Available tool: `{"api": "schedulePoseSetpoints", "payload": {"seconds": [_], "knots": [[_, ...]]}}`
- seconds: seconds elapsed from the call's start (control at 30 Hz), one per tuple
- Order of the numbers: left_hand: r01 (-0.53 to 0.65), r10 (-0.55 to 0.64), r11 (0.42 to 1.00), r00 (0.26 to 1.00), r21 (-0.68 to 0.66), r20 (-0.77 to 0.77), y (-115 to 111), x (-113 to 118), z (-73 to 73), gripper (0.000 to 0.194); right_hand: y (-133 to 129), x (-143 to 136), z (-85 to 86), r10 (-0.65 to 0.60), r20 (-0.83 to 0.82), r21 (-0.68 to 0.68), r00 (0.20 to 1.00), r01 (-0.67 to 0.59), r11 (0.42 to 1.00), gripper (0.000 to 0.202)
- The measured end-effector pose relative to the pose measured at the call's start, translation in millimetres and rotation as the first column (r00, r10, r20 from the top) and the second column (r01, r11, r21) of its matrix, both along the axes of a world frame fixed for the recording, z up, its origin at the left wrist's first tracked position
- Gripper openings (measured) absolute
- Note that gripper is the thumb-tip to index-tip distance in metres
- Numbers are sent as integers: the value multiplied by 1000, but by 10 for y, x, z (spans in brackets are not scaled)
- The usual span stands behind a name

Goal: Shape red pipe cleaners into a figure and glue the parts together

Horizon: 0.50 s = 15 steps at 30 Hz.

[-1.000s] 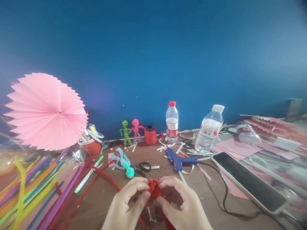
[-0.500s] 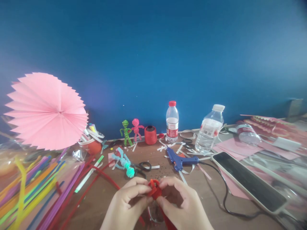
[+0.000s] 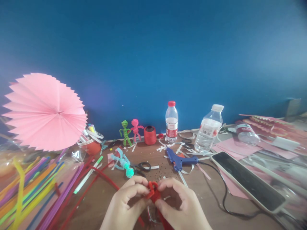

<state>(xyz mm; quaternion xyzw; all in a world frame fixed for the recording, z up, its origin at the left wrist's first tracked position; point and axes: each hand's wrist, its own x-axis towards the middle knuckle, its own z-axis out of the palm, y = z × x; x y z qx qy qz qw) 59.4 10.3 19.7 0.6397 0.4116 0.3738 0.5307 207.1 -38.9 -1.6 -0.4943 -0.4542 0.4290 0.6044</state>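
Note:
Near the bottom middle, a small piece of bent red pipe cleaner [image 3: 155, 193] is pinched between both hands. My left hand [image 3: 130, 203] grips its left side with thumb and fingertips. On the right side my right hand [image 3: 181, 203] pinches it the same way, and a red length hangs down beside that thumb. Just beyond the hands lies a light-blue pipe cleaner figure [image 3: 123, 163] with a turquoise head, next to black scissors [image 3: 144, 166]. Green [image 3: 125, 133] and pink [image 3: 136, 130] figures stand at the wall.
A blue glue gun [image 3: 179, 159] with a black cable lies beyond my right hand. Two bottles [image 3: 171, 124] [image 3: 208, 131] stand behind it. A phone [image 3: 248, 182] is at the right. Colourful pipe cleaners [image 3: 35, 188] and a pink paper fan [image 3: 48, 111] occupy the left.
The red piece has tilted slightly between my fingertips, and its loop looks more open. Both hands keep their pinch. The whole view has shifted very slightly.

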Motion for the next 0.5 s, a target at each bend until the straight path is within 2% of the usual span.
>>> {"api": "schedulePoseSetpoints", "payload": {"seconds": [0.33, 0.5], "knots": [[-33, 34, 999, 999, -31, 29, -59, 56, 25, 11, 30, -12, -99, 5, -27, -22, 1000, -5, 1000, 13], [-39, 43, 996, 998, 77, -53, -52, 33, -59, 5, 44, -32, -172, 26, -82, -13, 996, -27, 1000, 18]]}}
